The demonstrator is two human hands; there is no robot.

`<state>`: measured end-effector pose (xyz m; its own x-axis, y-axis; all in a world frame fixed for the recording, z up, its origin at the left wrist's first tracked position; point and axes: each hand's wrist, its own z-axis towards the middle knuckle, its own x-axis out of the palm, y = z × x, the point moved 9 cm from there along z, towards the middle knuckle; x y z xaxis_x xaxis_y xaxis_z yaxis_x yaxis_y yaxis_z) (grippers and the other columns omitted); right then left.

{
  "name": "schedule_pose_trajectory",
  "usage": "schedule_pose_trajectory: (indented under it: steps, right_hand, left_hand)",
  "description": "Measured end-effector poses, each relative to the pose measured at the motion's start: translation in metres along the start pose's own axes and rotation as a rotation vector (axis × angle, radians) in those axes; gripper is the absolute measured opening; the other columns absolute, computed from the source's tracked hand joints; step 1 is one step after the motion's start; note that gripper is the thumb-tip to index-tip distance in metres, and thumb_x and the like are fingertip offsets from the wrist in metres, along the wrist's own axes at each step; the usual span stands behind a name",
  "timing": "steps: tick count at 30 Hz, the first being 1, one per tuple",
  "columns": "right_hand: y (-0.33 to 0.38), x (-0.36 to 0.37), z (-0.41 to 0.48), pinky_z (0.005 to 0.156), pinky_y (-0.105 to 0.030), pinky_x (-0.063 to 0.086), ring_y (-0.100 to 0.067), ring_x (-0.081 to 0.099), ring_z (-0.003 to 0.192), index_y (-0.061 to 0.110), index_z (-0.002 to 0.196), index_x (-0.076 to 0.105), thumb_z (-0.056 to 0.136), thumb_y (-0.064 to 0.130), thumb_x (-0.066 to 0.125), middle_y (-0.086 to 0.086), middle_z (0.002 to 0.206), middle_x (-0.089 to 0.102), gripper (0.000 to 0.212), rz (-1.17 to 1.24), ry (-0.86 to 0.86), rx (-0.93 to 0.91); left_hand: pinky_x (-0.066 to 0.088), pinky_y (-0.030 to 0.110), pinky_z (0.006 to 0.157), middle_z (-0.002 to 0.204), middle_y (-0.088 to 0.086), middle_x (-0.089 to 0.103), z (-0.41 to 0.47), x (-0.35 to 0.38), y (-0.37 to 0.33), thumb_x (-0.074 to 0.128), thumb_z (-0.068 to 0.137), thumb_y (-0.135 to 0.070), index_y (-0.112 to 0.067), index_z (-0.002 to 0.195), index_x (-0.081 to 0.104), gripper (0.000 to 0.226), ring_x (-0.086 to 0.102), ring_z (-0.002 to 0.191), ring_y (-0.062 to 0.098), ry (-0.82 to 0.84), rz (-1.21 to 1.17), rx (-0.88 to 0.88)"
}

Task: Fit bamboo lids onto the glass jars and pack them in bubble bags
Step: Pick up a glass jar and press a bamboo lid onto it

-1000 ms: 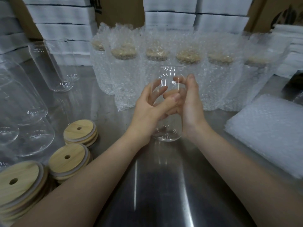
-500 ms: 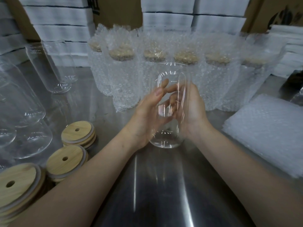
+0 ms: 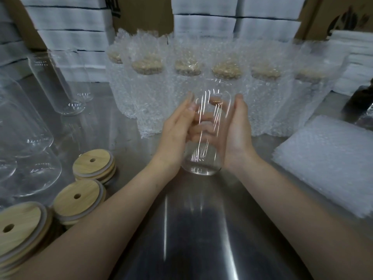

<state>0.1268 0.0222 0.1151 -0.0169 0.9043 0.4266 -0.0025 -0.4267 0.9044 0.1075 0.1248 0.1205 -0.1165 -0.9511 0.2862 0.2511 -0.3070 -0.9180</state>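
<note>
Glass, slick, rigid and breakable, the lidless jar (image 3: 204,142) is mid-counter (image 3: 191,239), my left grip (image 3: 175,136) pressing flat-fingered on its 9 o'clock wall, my right grip (image 3: 239,136) wrapping it from 3 o'clock; I judge mid-body holds safest, bamboo lids (image 3: 91,164) at 8 o'clock.

Fingers (image 3: 202,131) of the right hand (image 3: 237,136) curl behind the glass jar (image 3: 203,158) and show only as warped smears through it. The jar's rim melts into the bubble bags (image 3: 149,106) behind. Inside those bags the bamboo lids (image 3: 226,70) are tan blurs, and the glass beneath them is barely traceable. The left edge cuts off the nearest lid stack (image 3: 19,231) and the loose jars (image 3: 22,126). A dark object (image 3: 357,102) at the right edge is unidentifiable, and the flat bubble-bag pile (image 3: 327,164) runs out of frame.
</note>
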Motion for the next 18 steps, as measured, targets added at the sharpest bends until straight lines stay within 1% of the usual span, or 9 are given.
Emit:
schedule_pose_trajectory:
  steps: [2, 4, 5, 7, 9, 11, 13, 16, 18]
  right_hand:
    - [0.008, 0.002, -0.003, 0.058, -0.033, 0.049, -0.021, 0.063, 0.059, 0.018, 0.105, 0.058, 0.104, 0.050, 0.022, -0.007, 0.076, 0.068, 0.048, -0.082, -0.019, -0.092]
    - [0.014, 0.005, -0.007, 0.062, -0.037, 0.052, -0.022, 0.067, 0.070, 0.017, 0.112, 0.057, 0.105, 0.045, 0.022, -0.008, 0.083, 0.068, 0.046, -0.184, -0.038, -0.180]
    - [0.016, 0.006, -0.009, 0.066, -0.040, 0.054, -0.025, 0.068, 0.076, 0.015, 0.116, 0.056, 0.106, 0.043, 0.022, -0.011, 0.087, 0.068, 0.046, -0.236, -0.046, -0.212]
    - [0.016, 0.007, -0.010, 0.070, -0.042, 0.056, -0.033, 0.067, 0.085, 0.012, 0.121, 0.054, 0.106, 0.043, 0.022, -0.021, 0.096, 0.068, 0.047, -0.271, -0.047, -0.223]
    - [0.014, 0.007, -0.010, 0.068, -0.041, 0.055, -0.037, 0.065, 0.083, 0.012, 0.119, 0.053, 0.105, 0.044, 0.021, -0.027, 0.103, 0.067, 0.047, -0.267, -0.037, -0.193]
    - [0.012, 0.008, -0.009, 0.068, -0.041, 0.053, -0.030, 0.062, 0.073, 0.014, 0.114, 0.052, 0.104, 0.047, 0.022, -0.023, 0.095, 0.066, 0.045, -0.267, -0.024, -0.167]
    - [0.012, 0.006, -0.007, 0.062, -0.036, 0.049, -0.022, 0.058, 0.063, 0.015, 0.112, 0.051, 0.104, 0.050, 0.023, -0.011, 0.081, 0.062, 0.046, -0.256, -0.015, -0.161]
    - [0.013, 0.002, -0.003, 0.051, -0.028, 0.044, -0.017, 0.056, 0.055, 0.012, 0.109, 0.052, 0.103, 0.051, 0.022, -0.006, 0.075, 0.058, 0.050, -0.244, -0.030, -0.156]
    - [0.014, -0.001, -0.003, 0.048, -0.027, 0.042, -0.016, 0.055, 0.050, 0.010, 0.105, 0.053, 0.104, 0.050, 0.022, -0.006, 0.071, 0.057, 0.051, -0.227, -0.042, -0.155]
  left_hand:
    - [0.057, 0.027, 0.085, 0.112, -0.007, 0.070, -0.004, 0.004, 0.001, 0.061, 0.088, -0.046, -0.013, 0.129, 0.053, 0.053, 0.067, 0.103, 0.007, 0.015, 0.073, -0.023]
    - [0.052, 0.040, 0.098, 0.132, 0.001, 0.059, -0.007, 0.004, 0.001, 0.061, 0.080, -0.051, -0.016, 0.134, 0.049, 0.066, 0.061, 0.119, 0.015, -0.006, 0.155, -0.039]
    - [0.052, 0.044, 0.097, 0.134, 0.001, 0.058, -0.008, 0.003, 0.002, 0.060, 0.077, -0.051, -0.019, 0.134, 0.049, 0.066, 0.063, 0.117, 0.017, -0.014, 0.165, -0.051]
    - [0.056, 0.044, 0.083, 0.127, 0.002, 0.063, -0.008, -0.001, 0.003, 0.062, 0.076, -0.049, -0.021, 0.127, 0.053, 0.059, 0.069, 0.106, 0.021, -0.022, 0.145, -0.066]
    - [0.058, 0.040, 0.071, 0.114, -0.002, 0.071, -0.007, -0.003, 0.004, 0.065, 0.076, -0.051, -0.024, 0.119, 0.059, 0.052, 0.071, 0.100, 0.023, -0.030, 0.108, -0.070]
    - [0.058, 0.038, 0.064, 0.104, -0.007, 0.074, -0.007, -0.002, 0.006, 0.068, 0.071, -0.056, -0.026, 0.113, 0.062, 0.052, 0.072, 0.096, 0.025, -0.008, 0.056, -0.080]
    - [0.057, 0.035, 0.059, 0.100, -0.010, 0.075, -0.006, -0.001, 0.008, 0.066, 0.067, -0.060, -0.024, 0.114, 0.062, 0.060, 0.073, 0.093, 0.022, 0.026, 0.004, -0.096]
    - [0.058, 0.038, 0.062, 0.107, -0.018, 0.071, -0.005, -0.001, 0.011, 0.063, 0.062, -0.068, -0.029, 0.116, 0.065, 0.066, 0.071, 0.101, 0.016, 0.053, 0.015, -0.124]
    - [0.057, 0.040, 0.064, 0.111, -0.022, 0.069, -0.005, 0.001, 0.013, 0.069, 0.056, -0.074, -0.032, 0.118, 0.065, 0.075, 0.069, 0.105, 0.013, 0.084, 0.009, -0.138]
